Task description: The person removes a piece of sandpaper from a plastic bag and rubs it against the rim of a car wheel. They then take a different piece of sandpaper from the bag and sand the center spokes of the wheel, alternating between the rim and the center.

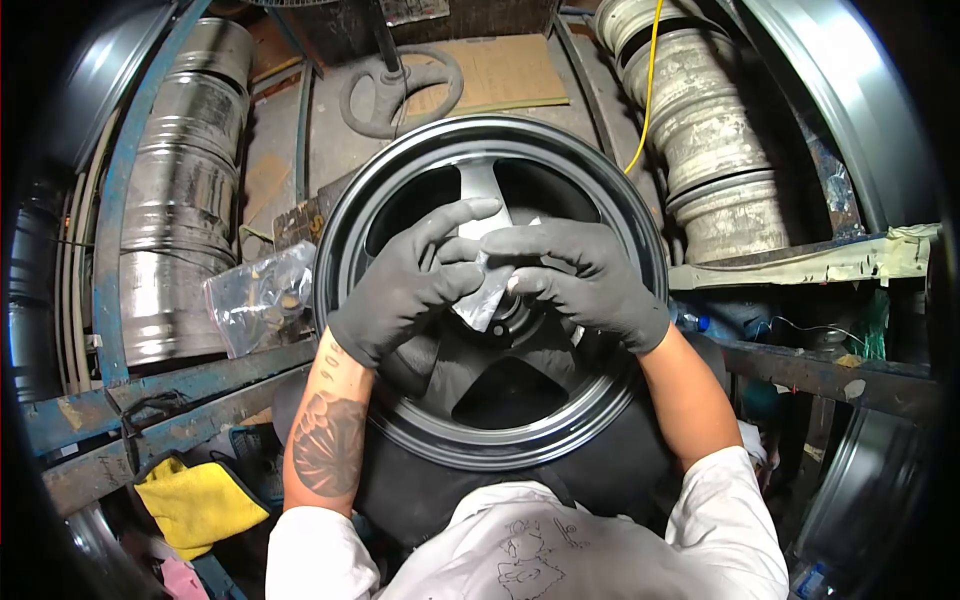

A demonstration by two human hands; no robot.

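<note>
A dark grey alloy wheel (495,455) lies in front of my body, its spokes facing up. Over its hub, both my gloved hands meet around a small, light silvery-grey crumpled piece (482,305), perhaps thin sheet or wrap; its exact kind I cannot make out. My left hand (415,280) pinches it from the left, fingers closed. From the right, my right hand (590,275) holds it too, thumb and fingers bent together. The piece's lower end hangs below the fingers, above the hub; its upper part is mostly hidden by them.
Stacked silver wheel rims (185,200) stand at left, with more worn rims (710,140) at right. A clear plastic bag (262,300) lies beside the wheel. Behind it are a steering wheel (400,90) and cardboard (500,72). A yellow cloth (195,505) hangs lower left.
</note>
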